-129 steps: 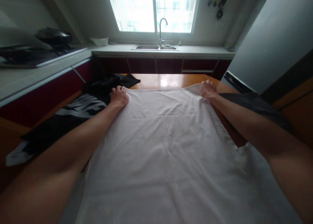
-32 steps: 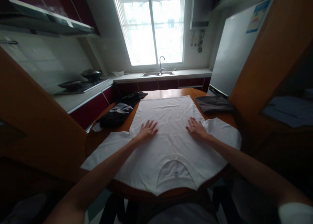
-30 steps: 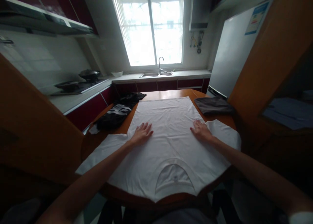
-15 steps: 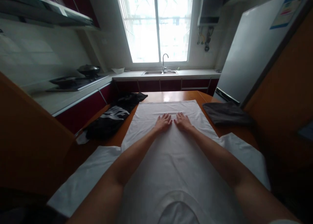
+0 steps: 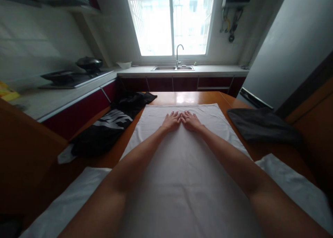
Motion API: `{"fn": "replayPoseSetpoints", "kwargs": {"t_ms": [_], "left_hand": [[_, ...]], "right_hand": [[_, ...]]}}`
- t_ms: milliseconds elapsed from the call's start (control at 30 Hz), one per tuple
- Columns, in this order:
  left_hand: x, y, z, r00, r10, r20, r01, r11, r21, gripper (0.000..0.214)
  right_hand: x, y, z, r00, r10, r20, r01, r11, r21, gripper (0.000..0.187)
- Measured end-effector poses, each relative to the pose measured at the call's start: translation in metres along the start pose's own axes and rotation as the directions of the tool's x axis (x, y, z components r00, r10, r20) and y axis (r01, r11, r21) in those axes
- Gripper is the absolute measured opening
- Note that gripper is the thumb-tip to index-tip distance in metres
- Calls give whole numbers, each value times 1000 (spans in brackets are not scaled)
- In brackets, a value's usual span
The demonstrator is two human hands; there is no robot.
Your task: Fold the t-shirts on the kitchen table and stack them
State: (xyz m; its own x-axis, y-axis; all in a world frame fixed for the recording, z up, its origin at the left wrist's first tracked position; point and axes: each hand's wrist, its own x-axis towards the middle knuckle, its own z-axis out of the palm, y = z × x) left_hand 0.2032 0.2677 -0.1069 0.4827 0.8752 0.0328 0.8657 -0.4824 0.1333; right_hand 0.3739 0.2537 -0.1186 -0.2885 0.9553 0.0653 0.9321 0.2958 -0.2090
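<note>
A white T-shirt [image 5: 182,168] lies spread on the wooden table [image 5: 192,97], its hem towards the window and its sleeves out to either side. Both my arms stretch forward over it. My left hand [image 5: 171,121] rests flat on the cloth near the hem, fingers extended. Beside it, my right hand [image 5: 190,121] lies palm down too, with the fingers of the two hands almost meeting in the middle. Neither hand grips the fabric. Faint creases run across the shirt's body; the collar is out of view.
A black garment with white print [image 5: 109,127] lies along the table's left side. On the right is a folded dark grey cloth [image 5: 261,125]. Beyond the table stand a counter with a sink [image 5: 171,68], a stove with a lidded pan [image 5: 88,63] and a refrigerator [image 5: 275,54].
My hands have slid slightly forward towards the hem and closer together. The view has moved forward and down, so the collar has left the frame.
</note>
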Motion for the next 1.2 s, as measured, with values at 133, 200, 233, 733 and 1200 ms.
{"fn": "replayPoseSetpoints", "kwargs": {"t_ms": [133, 200, 233, 733, 1200], "left_hand": [[2, -86, -13, 979, -202, -9, 202, 978, 57, 64], [2, -129, -22, 940, -342, -10, 342, 938, 58, 65], [3, -140, -25, 918, -396, -11, 396, 917, 58, 66], [44, -162, -22, 957, -282, -64, 278, 959, -60, 59], [-259, -12, -25, 958, 207, 198, -196, 978, -72, 67]], "right_hand": [[-3, 90, -20, 973, 222, -55, -224, 974, -28, 60], [-7, 133, -35, 931, 356, -81, -358, 933, -19, 60], [-7, 146, -41, 917, 385, -101, -389, 921, -17, 60], [29, 156, -31, 927, 350, -137, -350, 936, 19, 62], [-215, -35, -12, 984, -174, -26, 176, 977, 123, 58]]}}
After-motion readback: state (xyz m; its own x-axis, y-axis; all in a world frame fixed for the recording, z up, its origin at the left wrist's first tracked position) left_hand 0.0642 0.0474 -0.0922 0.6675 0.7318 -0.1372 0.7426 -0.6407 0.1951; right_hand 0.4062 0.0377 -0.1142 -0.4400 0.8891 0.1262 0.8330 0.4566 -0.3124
